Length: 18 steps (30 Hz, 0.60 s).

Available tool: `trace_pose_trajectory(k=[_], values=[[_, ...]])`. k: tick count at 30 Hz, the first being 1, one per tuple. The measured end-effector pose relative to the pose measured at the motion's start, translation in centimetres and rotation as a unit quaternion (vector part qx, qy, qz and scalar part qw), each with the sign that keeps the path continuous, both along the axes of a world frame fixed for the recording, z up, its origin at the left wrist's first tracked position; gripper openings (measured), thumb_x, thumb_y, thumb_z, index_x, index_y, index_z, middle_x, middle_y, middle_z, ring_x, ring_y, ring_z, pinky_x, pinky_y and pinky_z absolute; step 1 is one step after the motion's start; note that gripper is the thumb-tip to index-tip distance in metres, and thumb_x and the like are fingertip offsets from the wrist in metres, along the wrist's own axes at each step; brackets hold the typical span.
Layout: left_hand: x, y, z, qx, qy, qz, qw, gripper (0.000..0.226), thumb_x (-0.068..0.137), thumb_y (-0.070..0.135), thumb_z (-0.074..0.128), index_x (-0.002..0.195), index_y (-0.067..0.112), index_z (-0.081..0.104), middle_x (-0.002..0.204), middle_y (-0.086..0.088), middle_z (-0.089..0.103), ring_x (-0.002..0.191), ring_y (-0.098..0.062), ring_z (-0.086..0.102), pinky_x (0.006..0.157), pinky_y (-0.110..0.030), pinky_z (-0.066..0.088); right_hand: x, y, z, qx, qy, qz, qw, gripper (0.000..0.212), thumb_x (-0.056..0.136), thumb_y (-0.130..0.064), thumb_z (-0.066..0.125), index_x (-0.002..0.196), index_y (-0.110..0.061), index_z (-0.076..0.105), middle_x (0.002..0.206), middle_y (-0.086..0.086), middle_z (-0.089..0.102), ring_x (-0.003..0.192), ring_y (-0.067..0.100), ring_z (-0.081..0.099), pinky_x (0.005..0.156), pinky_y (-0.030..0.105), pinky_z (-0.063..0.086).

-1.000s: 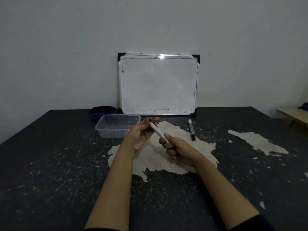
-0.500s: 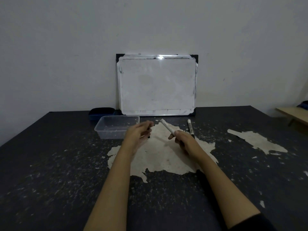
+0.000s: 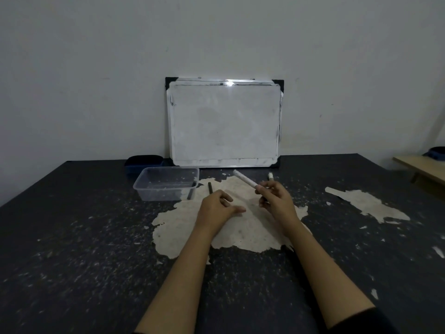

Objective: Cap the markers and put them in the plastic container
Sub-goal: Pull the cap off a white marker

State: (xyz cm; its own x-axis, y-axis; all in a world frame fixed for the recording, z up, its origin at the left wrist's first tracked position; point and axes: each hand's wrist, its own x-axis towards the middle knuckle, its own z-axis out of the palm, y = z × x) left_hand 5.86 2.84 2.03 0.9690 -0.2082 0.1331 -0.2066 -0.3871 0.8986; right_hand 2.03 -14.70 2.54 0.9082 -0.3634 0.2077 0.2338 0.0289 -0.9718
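My right hand [image 3: 277, 200] is shut on a white marker [image 3: 245, 180], whose free end points up and left toward the whiteboard. My left hand [image 3: 216, 208] rests low over the pale patch of the table, fingers apart and holding nothing. Just beyond its fingertips a short dark piece [image 3: 210, 188], probably a cap, lies on the table. The clear plastic container [image 3: 147, 183] stands to the left of both hands, and a dark stick-like thing [image 3: 191, 193] lies at its right wall. A second marker [image 3: 270, 175] lies behind my right hand, mostly hidden.
A whiteboard [image 3: 225, 124] leans on the wall at the back of the dark, flaking table [image 3: 72, 249]. A dark blue eraser [image 3: 144, 161] sits behind the container. A wooden bench edge [image 3: 423, 168] shows at the far right.
My hands have drawn apart. The right hand carried the white marker right and tilted it up. The left hand dropped toward the table and opened, and the dark piece now lies on the table.
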Motion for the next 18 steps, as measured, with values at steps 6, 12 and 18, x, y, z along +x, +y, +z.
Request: trace_pose_trajectory(k=[6, 12, 18], values=[[0.8, 0.0, 2.0, -0.349, 0.220, -0.028, 0.911, 0.039, 0.102, 0.028, 0.042, 0.115, -0.004, 0.061, 0.101, -0.012, 0.068, 0.092, -0.021, 0.064, 0.089, -0.030, 0.052, -0.5, 0.6, 0.7, -0.006, -0.040, -0.067, 0.997, 0.026, 0.088, -0.021, 0.072, 0.104, 0.000, 0.072, 0.082, 0.007, 0.068, 0.064, 0.012, 0.061, 0.061, 0.023, 0.056], [0.0, 0.2, 2.9, -0.417, 0.394, -0.105, 0.813, 0.044, 0.103, 0.021, 0.037, 0.114, -0.018, 0.054, 0.114, -0.035, 0.060, 0.102, -0.036, 0.064, 0.092, -0.037, 0.054, -1.2, 1.3, 1.6, -0.221, -0.149, -0.122, 0.956, 0.023, 0.094, -0.030, 0.064, 0.089, -0.007, 0.068, 0.077, 0.008, 0.068, 0.065, 0.016, 0.066, 0.060, 0.028, 0.055], [0.6, 0.7, 2.2, -0.386, 0.407, -0.147, 0.815, 0.031, 0.100, 0.013, 0.046, 0.105, -0.013, 0.063, 0.103, -0.027, 0.069, 0.092, -0.027, 0.071, 0.081, -0.031, 0.059, -0.9, 1.5, 1.7, -0.178, -0.121, -0.127, 0.968, 0.022, 0.095, -0.033, 0.062, 0.089, -0.013, 0.066, 0.080, 0.005, 0.069, 0.069, 0.013, 0.068, 0.065, 0.027, 0.057]])
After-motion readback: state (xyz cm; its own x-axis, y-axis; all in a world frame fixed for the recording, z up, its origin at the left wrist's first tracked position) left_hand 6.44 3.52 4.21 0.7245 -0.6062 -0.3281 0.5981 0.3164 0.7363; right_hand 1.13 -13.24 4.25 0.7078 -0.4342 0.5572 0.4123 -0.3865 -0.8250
